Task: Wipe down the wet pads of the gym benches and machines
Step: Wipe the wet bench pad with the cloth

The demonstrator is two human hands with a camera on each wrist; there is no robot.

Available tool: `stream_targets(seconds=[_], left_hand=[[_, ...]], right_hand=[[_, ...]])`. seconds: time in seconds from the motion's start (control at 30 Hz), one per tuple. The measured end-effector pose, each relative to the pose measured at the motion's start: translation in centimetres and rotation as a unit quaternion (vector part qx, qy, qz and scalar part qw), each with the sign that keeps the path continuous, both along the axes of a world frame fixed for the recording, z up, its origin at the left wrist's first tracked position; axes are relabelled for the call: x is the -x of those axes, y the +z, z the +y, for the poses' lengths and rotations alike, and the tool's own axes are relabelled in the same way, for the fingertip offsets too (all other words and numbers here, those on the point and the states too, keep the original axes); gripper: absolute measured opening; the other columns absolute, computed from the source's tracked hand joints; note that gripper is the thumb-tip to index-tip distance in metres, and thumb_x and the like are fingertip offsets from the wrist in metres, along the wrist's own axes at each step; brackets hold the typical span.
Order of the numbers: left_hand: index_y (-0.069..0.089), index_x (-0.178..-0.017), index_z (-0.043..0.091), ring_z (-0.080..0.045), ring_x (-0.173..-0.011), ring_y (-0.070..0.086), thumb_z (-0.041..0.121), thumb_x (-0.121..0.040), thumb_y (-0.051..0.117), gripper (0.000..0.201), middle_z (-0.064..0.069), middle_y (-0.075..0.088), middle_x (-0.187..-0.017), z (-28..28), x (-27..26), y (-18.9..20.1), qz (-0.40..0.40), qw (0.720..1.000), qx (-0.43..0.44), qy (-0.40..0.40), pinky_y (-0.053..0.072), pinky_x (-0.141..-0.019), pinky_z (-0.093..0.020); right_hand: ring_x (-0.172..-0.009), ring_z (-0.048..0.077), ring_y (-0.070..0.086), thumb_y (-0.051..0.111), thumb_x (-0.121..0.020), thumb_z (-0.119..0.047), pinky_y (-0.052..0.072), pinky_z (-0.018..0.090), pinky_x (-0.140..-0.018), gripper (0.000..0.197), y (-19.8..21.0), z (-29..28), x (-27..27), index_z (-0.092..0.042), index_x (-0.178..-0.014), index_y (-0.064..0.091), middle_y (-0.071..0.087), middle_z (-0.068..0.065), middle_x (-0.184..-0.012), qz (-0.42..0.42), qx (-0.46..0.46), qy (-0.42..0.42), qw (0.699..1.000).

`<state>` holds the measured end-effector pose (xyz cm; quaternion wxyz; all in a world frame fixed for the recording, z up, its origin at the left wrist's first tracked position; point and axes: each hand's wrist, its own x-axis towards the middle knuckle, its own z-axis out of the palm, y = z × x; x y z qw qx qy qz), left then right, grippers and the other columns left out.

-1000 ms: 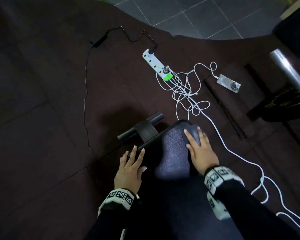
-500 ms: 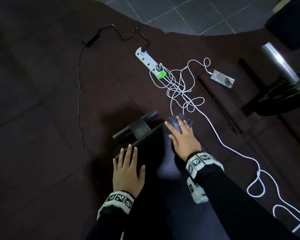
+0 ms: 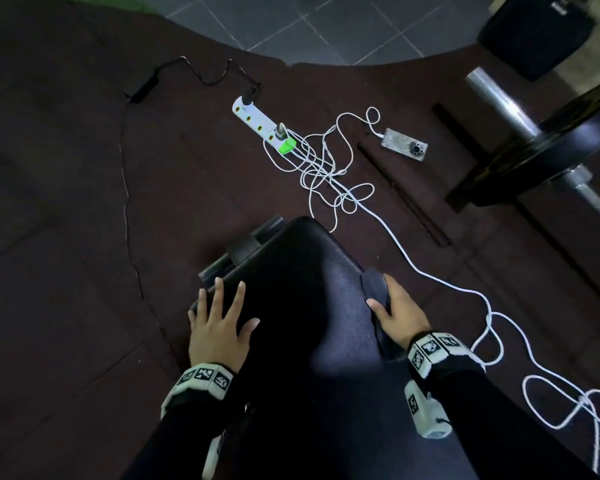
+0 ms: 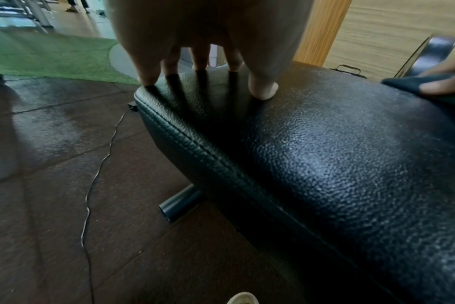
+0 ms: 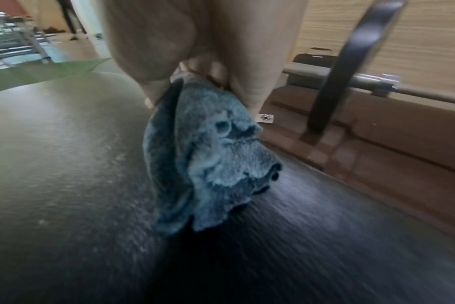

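Observation:
The black textured bench pad runs away from me in the head view. My left hand lies flat on its left edge with the fingers spread and straight; in the left wrist view the fingertips press on the pad. My right hand is at the pad's right edge and grips a dark blue-grey cloth. In the right wrist view the cloth hangs bunched from the curled thumb and fingers onto the pad. That view is blurred.
On the dark rubber floor beyond the bench lie a white power strip, tangled white cables trailing to the right, and a phone. A barbell with a black weight plate stands at right. The bench foot sticks out left.
My right hand has drawn the cloth back from the far end of the pad toward me along its right edge. The left hand stays flat on the left side.

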<state>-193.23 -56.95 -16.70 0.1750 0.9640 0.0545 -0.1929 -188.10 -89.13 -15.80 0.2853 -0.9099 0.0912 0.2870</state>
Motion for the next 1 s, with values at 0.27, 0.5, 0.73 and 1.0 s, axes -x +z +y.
stream_targets(seconds=[0.27, 0.5, 0.73, 1.0], left_hand=[[0.024, -0.148, 0.032, -0.041, -0.143, 0.014, 0.068, -0.087, 0.033, 0.072, -0.010, 0.019, -0.157, 0.1, 0.2, -0.6, 0.000, 1.000, 0.002, 0.020, 0.022, -0.110, -0.063], [0.026, -0.148, 0.030, -0.043, -0.143, 0.012, 0.062, -0.086, 0.037, 0.071, -0.011, 0.017, -0.158, 0.0, 0.3, -0.8, -0.001, 1.000, 0.003, 0.021, 0.020, -0.109, -0.064], [0.018, -0.149, 0.032, -0.039, -0.145, 0.005, 0.049, -0.089, 0.052, 0.071, -0.007, 0.009, -0.160, -0.1, 0.3, -0.7, 0.010, 0.999, 0.000, 0.033, 0.015, -0.113, -0.060], [0.022, -0.149, 0.032, -0.040, -0.144, 0.009, 0.055, -0.086, 0.047, 0.071, -0.007, 0.012, -0.159, 0.0, 0.3, -0.8, 0.012, 1.000, 0.000, 0.029, 0.018, -0.111, -0.062]], right_hand=[[-0.122, 0.027, 0.047, 0.053, -0.093, -0.033, 0.033, 0.028, -0.099, 0.053, 1.0, -6.7, 7.9, -0.027, -0.142, 0.034, 0.037, 0.006, -0.137, 0.085, 0.011, -0.089, 0.992], [-0.127, 0.027, 0.044, 0.053, -0.093, -0.033, 0.033, 0.028, -0.101, 0.055, 0.1, -6.8, 7.9, -0.020, -0.142, 0.032, 0.045, 0.012, -0.139, 0.103, 0.047, -0.089, 0.990], [-0.127, 0.026, 0.045, 0.040, -0.096, -0.044, 0.035, 0.032, -0.103, 0.051, 0.0, -2.0, 1.3, -0.029, -0.144, 0.029, 0.046, 0.008, -0.140, 0.070, 0.041, -0.008, 0.997], [-0.124, 0.024, 0.049, 0.050, -0.092, -0.041, 0.035, 0.026, -0.101, 0.052, 0.3, -6.4, 6.5, -0.032, -0.141, 0.034, 0.051, 0.006, -0.136, 0.063, 0.018, -0.033, 0.997]])
